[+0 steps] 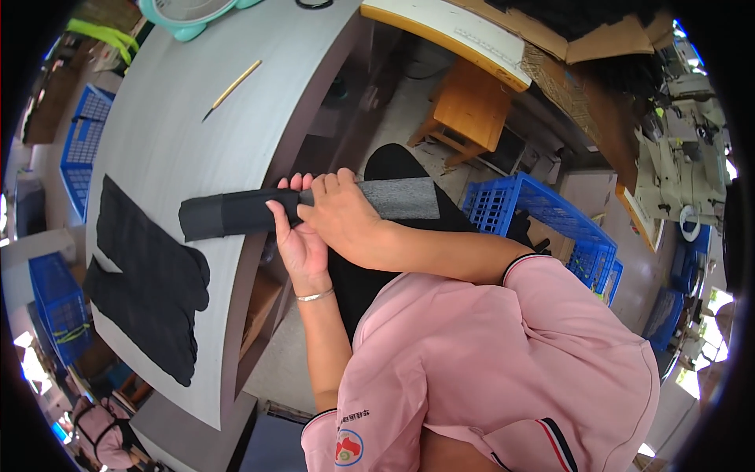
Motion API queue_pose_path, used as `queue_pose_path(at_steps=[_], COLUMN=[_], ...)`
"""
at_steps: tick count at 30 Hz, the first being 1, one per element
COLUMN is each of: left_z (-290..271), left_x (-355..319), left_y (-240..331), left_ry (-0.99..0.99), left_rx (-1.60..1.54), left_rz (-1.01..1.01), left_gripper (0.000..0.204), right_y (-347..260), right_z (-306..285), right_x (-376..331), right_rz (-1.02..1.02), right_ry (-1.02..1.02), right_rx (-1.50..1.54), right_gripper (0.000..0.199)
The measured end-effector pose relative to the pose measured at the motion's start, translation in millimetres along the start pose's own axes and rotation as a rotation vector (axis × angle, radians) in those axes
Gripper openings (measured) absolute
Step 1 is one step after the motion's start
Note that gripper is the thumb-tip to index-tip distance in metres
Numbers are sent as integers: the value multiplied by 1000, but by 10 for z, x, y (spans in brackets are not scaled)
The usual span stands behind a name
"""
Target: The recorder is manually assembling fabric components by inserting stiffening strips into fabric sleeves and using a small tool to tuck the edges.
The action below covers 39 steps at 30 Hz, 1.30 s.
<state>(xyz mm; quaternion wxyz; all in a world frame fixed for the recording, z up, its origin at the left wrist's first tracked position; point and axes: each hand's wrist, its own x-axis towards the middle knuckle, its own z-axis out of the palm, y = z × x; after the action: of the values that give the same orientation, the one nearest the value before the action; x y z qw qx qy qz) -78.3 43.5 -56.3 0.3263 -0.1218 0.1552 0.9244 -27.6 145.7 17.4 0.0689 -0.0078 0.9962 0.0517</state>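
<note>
A long flat strip of black cloth (244,212) stretches from over the table edge towards my lap, and a heathered grey length (405,198) continues it at the right end. My left hand (297,236), a silver bangle at its wrist, is closed around the middle of the strip, thumb on top and fingertips at the far edge. From above, my right hand (342,208) grips the same strip just beside it, its fingers curled over the cloth. Left of the strip, black fabric pieces (149,291) lie overlapping and creased on the table.
The grey table (185,149) has a pencil-like wooden tool (233,89) on it and a turquoise-rimmed item (189,17) at its far end. A wooden stool (464,102) stands beyond my knees. Blue crates (543,216) are at right and left. Another person (102,433) is at lower left.
</note>
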Motion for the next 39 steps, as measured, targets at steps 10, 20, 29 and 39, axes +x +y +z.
queue_pose_path(at_steps=[10,20,29,39], left_z=[19,118,197,314], left_x=[-19,-9,149,106], left_y=[0,56,364,474], left_ry=[-3,92,-25,43], left_rx=[39,82,60,94], left_rz=[14,45,161,223], left_gripper=[47,36,26,26], right_y=[-5,-109,20,288], right_z=[107,308,28,15], right_x=[-18,31,-81,-585], right_rz=[-8,-29,-63,-103], right_ry=[43,163,483,320], right_rx=[35,161,215,226], right_gripper=[15,21,23,86])
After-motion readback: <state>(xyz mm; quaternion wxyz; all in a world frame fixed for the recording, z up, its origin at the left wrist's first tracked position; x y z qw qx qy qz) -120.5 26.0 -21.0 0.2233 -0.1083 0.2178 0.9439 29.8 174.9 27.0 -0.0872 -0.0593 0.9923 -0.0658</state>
